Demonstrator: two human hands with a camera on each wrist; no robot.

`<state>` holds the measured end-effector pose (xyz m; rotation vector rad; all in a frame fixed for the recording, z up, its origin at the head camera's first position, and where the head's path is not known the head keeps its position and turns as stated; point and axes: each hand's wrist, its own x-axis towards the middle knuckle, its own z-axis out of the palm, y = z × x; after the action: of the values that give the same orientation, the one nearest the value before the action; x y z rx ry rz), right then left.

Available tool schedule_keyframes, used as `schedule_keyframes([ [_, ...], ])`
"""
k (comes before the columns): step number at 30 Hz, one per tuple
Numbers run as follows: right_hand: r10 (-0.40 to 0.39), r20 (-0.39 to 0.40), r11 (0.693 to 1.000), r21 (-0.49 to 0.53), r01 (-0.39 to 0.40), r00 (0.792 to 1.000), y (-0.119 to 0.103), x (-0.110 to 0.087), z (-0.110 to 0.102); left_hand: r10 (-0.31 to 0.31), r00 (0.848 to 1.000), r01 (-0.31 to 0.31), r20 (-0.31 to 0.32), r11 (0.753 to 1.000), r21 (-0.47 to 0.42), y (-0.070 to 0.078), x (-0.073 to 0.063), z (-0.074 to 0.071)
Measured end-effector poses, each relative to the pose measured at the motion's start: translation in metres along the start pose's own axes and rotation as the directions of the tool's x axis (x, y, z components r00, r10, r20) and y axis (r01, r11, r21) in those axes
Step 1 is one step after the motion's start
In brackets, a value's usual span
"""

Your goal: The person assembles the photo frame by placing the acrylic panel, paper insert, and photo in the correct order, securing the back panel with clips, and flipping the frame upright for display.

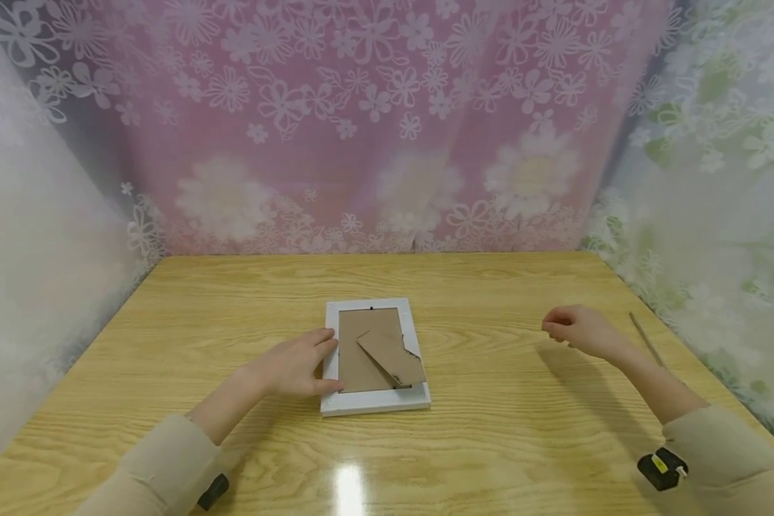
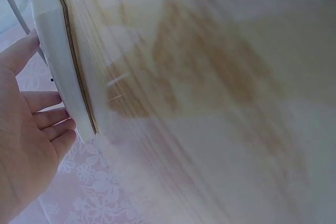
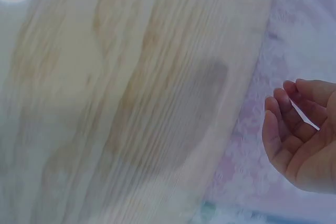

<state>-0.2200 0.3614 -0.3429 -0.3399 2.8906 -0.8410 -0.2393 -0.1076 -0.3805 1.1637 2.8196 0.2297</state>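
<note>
A white picture frame lies back side up on the table in the head view. Its brown backing board shows, with a brown easel stand slanting across it. My left hand rests on the frame's left side, thumb near the backing board's lower left corner. In the left wrist view, those fingers touch the frame's edge. Off to the right, my right hand hovers above the table, apart from the frame. Its fingers curl loosely with nothing visible between them in the right wrist view.
A thin stick lies near the right edge of the wood-grain table, partly behind the right forearm. Flowered pink cloth hangs at the back, with pale cloth on both sides. Black devices sit at both wrists.
</note>
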Motion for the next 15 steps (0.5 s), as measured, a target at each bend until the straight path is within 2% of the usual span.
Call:
schedule_keyframes([
  [6, 0.034, -0.080, 0.998, -0.055, -0.039, 0.996, 0.019, -0.009, -0.016, -0.017, 1.000, 0.017, 0.005, 1.000, -0.013, 0.000, -0.002, -0.002],
  [11, 0.098, -0.099, 0.990, -0.090, -0.107, 0.990, 0.038, -0.015, -0.028, -0.019, 1.000, 0.019, 0.007, 1.000, -0.019, 0.000, -0.002, -0.002],
  [15, 0.140, -0.107, 0.966, -0.204, -0.160, 0.984, 0.052, -0.022, -0.038, -0.025, 1.000, 0.025, 0.010, 1.000, -0.008, 0.000, -0.004, -0.001],
])
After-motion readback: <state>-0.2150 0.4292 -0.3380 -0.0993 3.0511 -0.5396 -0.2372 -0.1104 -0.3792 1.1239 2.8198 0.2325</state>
